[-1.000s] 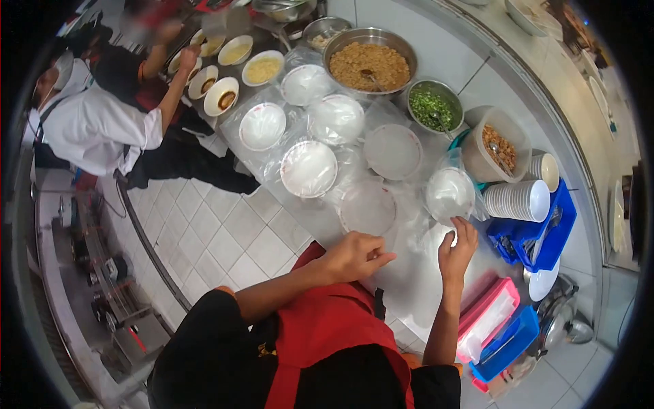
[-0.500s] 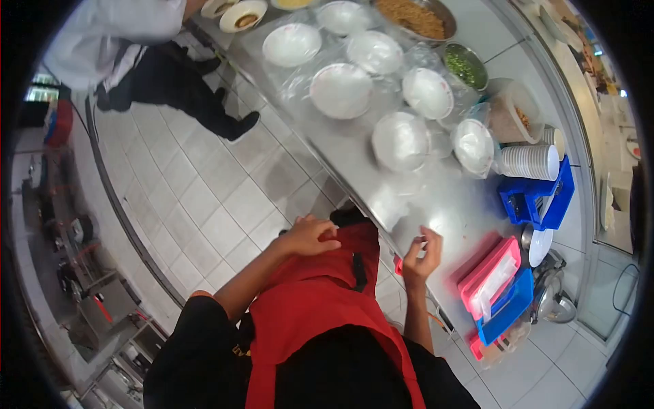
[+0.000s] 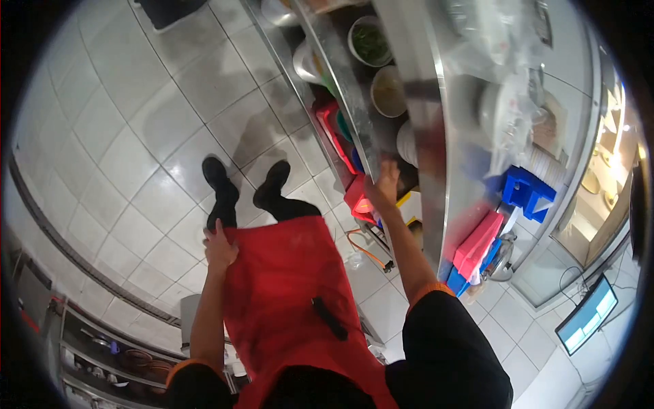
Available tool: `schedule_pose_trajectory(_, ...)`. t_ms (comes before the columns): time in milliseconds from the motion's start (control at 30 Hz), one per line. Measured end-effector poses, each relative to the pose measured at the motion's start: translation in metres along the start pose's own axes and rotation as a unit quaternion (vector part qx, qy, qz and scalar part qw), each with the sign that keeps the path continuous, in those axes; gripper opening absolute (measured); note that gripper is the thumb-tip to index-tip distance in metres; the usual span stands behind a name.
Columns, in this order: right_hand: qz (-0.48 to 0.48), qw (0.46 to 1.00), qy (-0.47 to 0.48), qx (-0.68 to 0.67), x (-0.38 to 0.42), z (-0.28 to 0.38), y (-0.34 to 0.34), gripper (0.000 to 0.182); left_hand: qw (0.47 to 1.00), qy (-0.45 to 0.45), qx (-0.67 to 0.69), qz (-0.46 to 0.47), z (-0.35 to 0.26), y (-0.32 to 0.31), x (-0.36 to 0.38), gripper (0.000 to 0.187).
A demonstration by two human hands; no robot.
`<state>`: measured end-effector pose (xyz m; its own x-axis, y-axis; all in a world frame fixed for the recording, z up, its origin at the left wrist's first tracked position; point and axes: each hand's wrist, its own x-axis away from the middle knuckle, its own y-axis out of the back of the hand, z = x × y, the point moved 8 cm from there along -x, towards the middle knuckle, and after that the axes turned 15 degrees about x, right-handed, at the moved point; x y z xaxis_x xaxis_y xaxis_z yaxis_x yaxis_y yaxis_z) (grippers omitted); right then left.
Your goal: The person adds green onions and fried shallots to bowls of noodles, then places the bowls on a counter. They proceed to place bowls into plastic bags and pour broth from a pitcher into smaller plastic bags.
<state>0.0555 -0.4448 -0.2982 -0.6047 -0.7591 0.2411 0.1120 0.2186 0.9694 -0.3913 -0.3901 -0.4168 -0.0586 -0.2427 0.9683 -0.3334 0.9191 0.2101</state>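
We reach our right hand (image 3: 387, 183) under the steel counter (image 3: 436, 136) twd shelf bowls (image 3: 388, 91), grip can't tell; left hand (image 3: 219, 247) flat on red apron (image 3: 286, 286).

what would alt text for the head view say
A person in a red apron bends down, right hand reaching under a steel counter toward shelved bowls, left hand resting on the apron. Tiled floor lies below.

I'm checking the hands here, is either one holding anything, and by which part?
Nothing is clearly held. The left hand lies flat on the red apron; the right hand reaches under the steel counter, its fingers too blurred to tell.
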Motion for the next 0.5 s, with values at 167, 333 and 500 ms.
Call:
schedule_pose_trajectory(167, -0.08, 0.981, -0.154, 0.085, -0.028, -0.074, -0.061, 0.061, 0.896, -0.341, 0.26, -0.112, -0.064, 0.003, -0.111, 0.048)
schedule_pose_trajectory(333, -0.254, 0.87, -0.308, 0.288, -0.014, -0.129, -0.017, 0.081, 0.868, -0.396, 0.298, -0.029, -0.125, -0.044, -0.153, 0.03)
schedule_pose_trajectory(500, -0.04, 0.943, -0.33, 0.027, -0.029, -0.154, -0.02, 0.083, 0.862, -0.433, 0.257, 0.052, -0.158, -0.065, -0.142, 0.023)
